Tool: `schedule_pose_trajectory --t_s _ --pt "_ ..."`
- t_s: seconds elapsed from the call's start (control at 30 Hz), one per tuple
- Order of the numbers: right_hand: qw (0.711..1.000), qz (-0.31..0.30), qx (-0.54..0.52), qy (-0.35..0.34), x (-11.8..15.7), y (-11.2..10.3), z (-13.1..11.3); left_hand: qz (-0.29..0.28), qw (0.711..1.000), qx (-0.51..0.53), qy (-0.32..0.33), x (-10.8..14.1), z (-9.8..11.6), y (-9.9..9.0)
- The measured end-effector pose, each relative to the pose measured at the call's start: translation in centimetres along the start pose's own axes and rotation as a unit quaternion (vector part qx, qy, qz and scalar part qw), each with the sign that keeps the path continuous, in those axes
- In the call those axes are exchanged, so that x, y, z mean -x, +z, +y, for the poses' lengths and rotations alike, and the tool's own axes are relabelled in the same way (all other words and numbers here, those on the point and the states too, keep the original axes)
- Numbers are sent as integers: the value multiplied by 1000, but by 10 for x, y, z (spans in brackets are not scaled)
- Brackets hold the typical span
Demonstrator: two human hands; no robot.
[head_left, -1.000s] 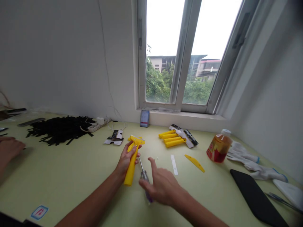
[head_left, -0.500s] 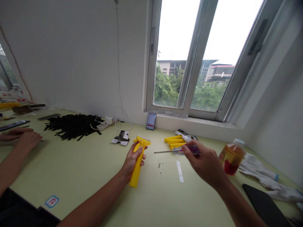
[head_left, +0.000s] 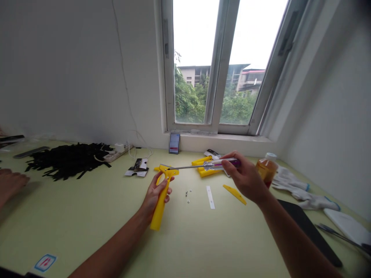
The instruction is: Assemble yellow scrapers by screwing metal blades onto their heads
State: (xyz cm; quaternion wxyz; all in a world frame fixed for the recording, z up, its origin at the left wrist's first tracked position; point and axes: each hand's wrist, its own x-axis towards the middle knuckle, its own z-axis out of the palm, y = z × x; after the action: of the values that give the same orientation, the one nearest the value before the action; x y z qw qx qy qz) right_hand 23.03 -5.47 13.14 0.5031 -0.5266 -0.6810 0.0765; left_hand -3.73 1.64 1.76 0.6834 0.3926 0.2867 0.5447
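Note:
My left hand [head_left: 156,191] is wrapped round a yellow scraper [head_left: 160,208], its wide head tilted up and away from me. In my right hand [head_left: 245,177] is a screwdriver [head_left: 213,165] with a clear and purple handle. Its shaft points left and the tip meets the scraper's head, near a screw. On the table below lie several small nuts and screws [head_left: 188,201], a white metal blade strip [head_left: 210,197] and a flat yellow plastic piece [head_left: 234,194]. Behind the screwdriver, several yellow handles [head_left: 201,160] are partly hidden.
At left is a heap of black strips [head_left: 69,158] beside a power strip [head_left: 117,153]. Black and white cards [head_left: 137,168] lie mid-table; a phone [head_left: 174,143] leans on the sill. To the right are a bottle [head_left: 266,170], gloves [head_left: 301,189] and a black pad [head_left: 308,231]. Another person's hand [head_left: 11,183] is far left.
My right hand has brought the screwdriver left and up, so its tip now meets the scraper's head. The view has turned right, and the flat yellow piece has come into sight.

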Motion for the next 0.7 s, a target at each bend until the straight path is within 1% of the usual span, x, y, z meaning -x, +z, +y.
schedule_pose_trajectory --t_s 0.43,0.53,0.7 --pt "999 -18 10 -26 -1 1 -2 -14 1000 -1 -17 0 0 2" --pt "998 -37 15 -53 0 -1 -3 -15 1000 4 -20 -1 1 1" --pt "990 -76 56 -108 3 -6 -11 -13 999 10 -34 0 2 0"
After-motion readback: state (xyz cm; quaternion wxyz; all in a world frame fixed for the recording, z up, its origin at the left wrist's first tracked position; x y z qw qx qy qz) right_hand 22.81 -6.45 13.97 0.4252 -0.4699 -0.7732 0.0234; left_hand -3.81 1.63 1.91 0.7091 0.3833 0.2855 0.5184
